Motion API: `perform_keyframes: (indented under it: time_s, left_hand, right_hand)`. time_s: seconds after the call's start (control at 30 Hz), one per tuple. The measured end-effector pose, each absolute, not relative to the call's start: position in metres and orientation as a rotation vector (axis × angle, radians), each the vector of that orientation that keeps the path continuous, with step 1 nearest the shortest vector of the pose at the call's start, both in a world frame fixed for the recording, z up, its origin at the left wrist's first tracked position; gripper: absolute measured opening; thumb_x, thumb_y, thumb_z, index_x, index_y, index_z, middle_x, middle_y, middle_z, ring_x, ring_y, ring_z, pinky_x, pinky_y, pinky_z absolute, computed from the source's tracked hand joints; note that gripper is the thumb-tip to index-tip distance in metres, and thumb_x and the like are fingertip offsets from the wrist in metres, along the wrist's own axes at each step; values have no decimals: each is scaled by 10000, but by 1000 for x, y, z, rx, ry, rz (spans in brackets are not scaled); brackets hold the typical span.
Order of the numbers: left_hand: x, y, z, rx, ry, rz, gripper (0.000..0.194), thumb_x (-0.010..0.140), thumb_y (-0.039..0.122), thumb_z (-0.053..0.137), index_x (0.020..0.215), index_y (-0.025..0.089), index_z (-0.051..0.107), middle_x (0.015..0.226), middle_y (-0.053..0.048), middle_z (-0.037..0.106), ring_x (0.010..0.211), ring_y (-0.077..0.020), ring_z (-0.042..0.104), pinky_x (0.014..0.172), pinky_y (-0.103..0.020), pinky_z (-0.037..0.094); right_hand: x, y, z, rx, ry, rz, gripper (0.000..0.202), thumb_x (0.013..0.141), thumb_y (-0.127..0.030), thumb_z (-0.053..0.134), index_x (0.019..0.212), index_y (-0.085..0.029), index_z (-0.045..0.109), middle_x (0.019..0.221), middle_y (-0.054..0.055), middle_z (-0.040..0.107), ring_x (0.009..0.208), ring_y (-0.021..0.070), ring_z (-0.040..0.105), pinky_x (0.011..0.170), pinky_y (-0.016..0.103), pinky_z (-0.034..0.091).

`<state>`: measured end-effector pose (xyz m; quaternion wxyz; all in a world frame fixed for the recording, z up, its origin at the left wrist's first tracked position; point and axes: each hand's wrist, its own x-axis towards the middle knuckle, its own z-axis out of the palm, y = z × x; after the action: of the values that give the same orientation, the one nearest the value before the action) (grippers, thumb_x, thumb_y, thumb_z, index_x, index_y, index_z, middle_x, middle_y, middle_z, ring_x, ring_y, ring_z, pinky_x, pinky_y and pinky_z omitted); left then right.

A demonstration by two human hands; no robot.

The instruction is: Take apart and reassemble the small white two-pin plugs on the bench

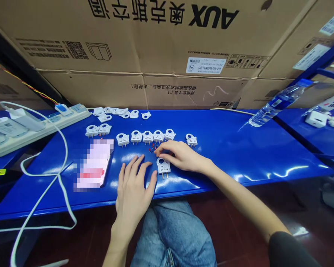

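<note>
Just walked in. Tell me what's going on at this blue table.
A person sits at the blue table, working bare-handed. The right hand reaches over a white two-pin plug piece, its fingertips by some small red parts; whether they grip one is too small to tell. The left hand is spread, palm down, beside that piece. More white plug pieces are lined up beyond the hands, with a power strip off to the left.
</note>
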<state>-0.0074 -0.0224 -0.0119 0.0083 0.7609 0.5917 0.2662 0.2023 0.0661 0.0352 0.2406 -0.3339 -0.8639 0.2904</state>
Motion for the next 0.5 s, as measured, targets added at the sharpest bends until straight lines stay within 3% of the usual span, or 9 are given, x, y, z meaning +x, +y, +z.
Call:
perform_keyframes:
  time_s: [0.2, 0.5]
  left_hand:
    - [-7, -23, -12, 2378, 1854, 830, 295, 1034, 411, 521, 1229, 228, 646, 1468, -125, 646, 1448, -330, 536, 1260, -600, 340]
    - [-7, -23, -13, 2391, 1845, 826, 289, 1044, 397, 514, 1224, 215, 650, 1460, -133, 647, 1443, -329, 537, 1255, -607, 338]
  right_hand:
    - [203, 65, 40, -859, -2412, 898, 105, 1036, -227, 618, 1040, -211, 722, 1042, 41, 754, 953, 194, 693, 882, 322, 540]
    - [203, 66, 33, -864, -2462, 858, 95, 1007, -207, 669, 1030, -202, 761, 1014, 38, 773, 935, 183, 699, 859, 301, 513]
